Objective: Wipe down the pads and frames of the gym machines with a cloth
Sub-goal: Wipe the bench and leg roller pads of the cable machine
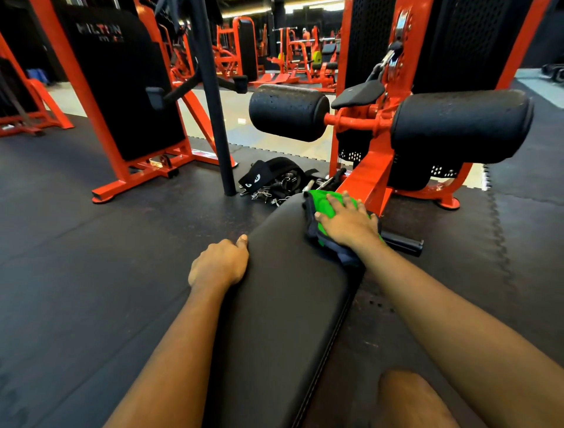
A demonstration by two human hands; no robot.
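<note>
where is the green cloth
Head view, right of centre: the green cloth lies on the far end of the bench pad, under the right hand, beside the orange frame.

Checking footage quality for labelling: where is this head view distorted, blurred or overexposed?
Head view: wide-angle bending bows the black pole and orange frame; far machines are soft; the ceiling light strip is blown out; the green cloth under the right hand and the bench pad look sharp.

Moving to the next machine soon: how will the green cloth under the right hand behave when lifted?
Probably floppy: the green cloth lies bunched under the right hand, its dark edge drooping off the bench pad. Likely light, and apt to slide on the smooth pad unless pressed.
</note>
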